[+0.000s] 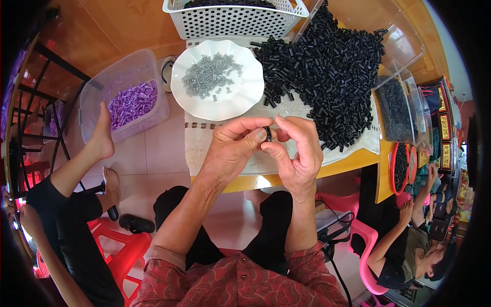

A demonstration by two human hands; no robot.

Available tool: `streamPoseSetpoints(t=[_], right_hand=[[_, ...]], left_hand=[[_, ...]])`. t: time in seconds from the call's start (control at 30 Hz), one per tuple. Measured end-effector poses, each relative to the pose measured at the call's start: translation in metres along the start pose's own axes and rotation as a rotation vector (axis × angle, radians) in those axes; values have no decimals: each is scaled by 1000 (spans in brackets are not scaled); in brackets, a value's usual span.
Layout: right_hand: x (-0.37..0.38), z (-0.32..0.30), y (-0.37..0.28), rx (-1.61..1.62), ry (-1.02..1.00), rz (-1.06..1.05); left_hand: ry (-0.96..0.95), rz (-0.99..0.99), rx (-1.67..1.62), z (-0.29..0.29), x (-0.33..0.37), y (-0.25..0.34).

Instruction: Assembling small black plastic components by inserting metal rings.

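Note:
Over the near edge of the cloth, my left hand (232, 143) pinches a small black plastic tube (268, 134) between thumb and fingers. My right hand (300, 153) meets it from the right, its fingers curled close to the tube; whatever lies between those fingertips is too small to make out. Just beyond my hands is a white scalloped plate (225, 108) with a heap of small clear plastic pieces (210, 77) on it. A large pile of black plastic tubes (332, 77) spreads over the cloth to the right of the plate.
A white perforated basket (235, 23) stands at the back. On the floor at left, a clear bin (148, 120) holds purple pieces. Right of the pile sit a clear box (396, 110) and a red tray (399, 169) of black pieces. People sit on both sides.

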State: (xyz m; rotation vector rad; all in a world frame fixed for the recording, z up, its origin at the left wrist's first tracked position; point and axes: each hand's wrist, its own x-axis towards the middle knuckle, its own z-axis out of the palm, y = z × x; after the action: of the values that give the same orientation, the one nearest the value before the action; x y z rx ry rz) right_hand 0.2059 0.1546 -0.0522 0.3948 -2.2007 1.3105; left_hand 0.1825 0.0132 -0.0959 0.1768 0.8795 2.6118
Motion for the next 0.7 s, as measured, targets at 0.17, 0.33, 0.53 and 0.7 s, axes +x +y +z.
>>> streamPoseSetpoints(t=[0.17,0.33,0.53,0.7], right_hand=[[0,-1,10,-44,-81,-86],[0,0,7,-46,-73,-85],[-3,-4,10,-8,-11,-32],[-6,-4,10,21,-5,-18]], left_hand=[[73,-70,-66,12,0,7],[3,-73,-66,3,2,1],[-100,-98,37,2,0,6],[-103,-73,282,0,-2,9]])
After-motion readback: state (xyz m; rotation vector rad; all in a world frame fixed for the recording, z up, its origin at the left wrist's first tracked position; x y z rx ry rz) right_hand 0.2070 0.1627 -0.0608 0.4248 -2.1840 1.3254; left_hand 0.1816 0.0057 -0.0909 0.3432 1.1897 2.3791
